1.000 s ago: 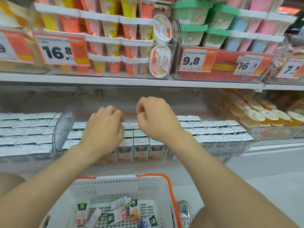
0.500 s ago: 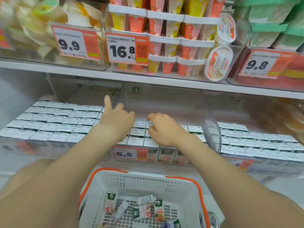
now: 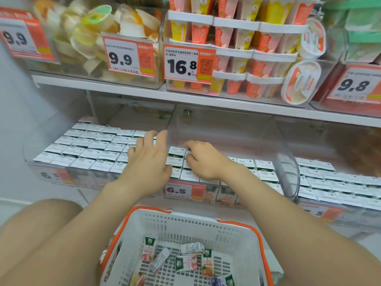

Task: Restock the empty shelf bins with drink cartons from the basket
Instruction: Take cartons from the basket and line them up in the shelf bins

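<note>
both hands are up at the shelf, over the rows of shelved cartons (image 3: 186, 174) standing in the middle bin (image 3: 286, 159). the left hand (image 3: 148, 162) is wide open, fingers spread and straight, palm down over the carton tops where the middle bin meets the left bin (image 3: 68, 176). it holds nothing. the right hand (image 3: 204, 159), just beside it, has its fingers bent down onto the tops of the front rows. its fingertips are hidden, so i cannot tell whether it pinches a carton or only presses on one.

the coming move turns on two opposite directions. the unfilled part of the middle bin lies straight beyond the right hand's fingertips, toward the back wall. the supply lies the other way. the loose cartons (image 3: 186, 263) sit in the bottom of the basket (image 3: 185, 220), below both wrists and back toward the body. they are about midway between the two forearms, so neither hand looks clearly nearer. most lie flat or lean, with their long axes pointing different ways, unlike the upright shelved ones. i judge each will need turning on end before it goes in.
</note>
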Demonstrator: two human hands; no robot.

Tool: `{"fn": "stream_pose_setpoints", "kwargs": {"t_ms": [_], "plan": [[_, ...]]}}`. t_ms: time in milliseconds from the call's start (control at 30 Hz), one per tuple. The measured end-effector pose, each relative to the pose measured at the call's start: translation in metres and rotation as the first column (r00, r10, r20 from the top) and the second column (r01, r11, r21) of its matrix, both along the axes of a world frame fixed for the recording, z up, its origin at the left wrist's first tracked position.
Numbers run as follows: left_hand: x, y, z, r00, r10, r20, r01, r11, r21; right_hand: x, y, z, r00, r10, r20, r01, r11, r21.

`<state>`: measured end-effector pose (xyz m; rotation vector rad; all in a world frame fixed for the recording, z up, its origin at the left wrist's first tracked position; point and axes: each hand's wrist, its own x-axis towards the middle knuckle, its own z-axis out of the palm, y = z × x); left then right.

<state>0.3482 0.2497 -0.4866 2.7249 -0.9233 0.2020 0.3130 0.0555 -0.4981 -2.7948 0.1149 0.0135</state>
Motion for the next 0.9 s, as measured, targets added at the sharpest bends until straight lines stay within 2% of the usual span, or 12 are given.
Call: {"fn": "stream_pose_setpoints", "kwargs": {"t_ms": [100, 200, 300, 433, 567, 667, 767, 833, 900], "plan": [[-0.001, 0.005, -0.002, 0.997, -0.022, -0.070, 0.024, 0.999, 0.026, 0.015, 0.009, 0.005, 0.999, -0.010, -0.041, 0.013, 0.997, 0.078], [0.000, 0.011, 0.003, 0.989, -0.070, -0.129, 0.066, 0.997, -0.030, 0.027, 0.010, 0.012, 0.995, -0.010, -0.103, 0.024, 0.991, 0.131], [0.003, 0.017, 0.012, 0.972, -0.104, -0.210, 0.110, 0.994, 0.020, 0.037, 0.009, 0.016, 0.977, 0.029, -0.211, 0.000, 0.991, 0.135], [0.006, 0.018, 0.011, 0.983, -0.098, -0.154, 0.109, 0.992, 0.066, 0.047, 0.006, 0.020, 0.950, 0.070, -0.303, -0.037, 0.993, 0.112], [0.006, 0.016, 0.009, 0.987, -0.089, -0.131, 0.096, 0.994, 0.053, 0.050, 0.004, 0.013, 0.951, 0.063, -0.303, -0.039, 0.995, 0.087], [0.008, 0.017, 0.006, 0.988, -0.063, -0.140, 0.066, 0.998, 0.018, 0.039, 0.007, 0.012, 0.973, 0.036, -0.229, -0.021, 0.997, 0.070], [-0.001, 0.018, 0.005, 0.993, -0.018, -0.118, 0.018, 1.000, -0.001, 0.014, 0.009, 0.018, 1.000, -0.023, 0.012, 0.022, 0.999, 0.048], [-0.011, 0.020, 0.003, 0.999, 0.026, -0.021, -0.027, 0.999, -0.030, -0.012, 0.016, 0.024, 0.974, -0.043, 0.224, 0.034, 0.999, 0.042], [-0.023, 0.024, -0.002, 0.987, 0.027, 0.161, -0.008, 0.993, -0.116, -0.045, 0.030, 0.030, 0.923, -0.018, 0.384, -0.017, 0.996, 0.088]]}}
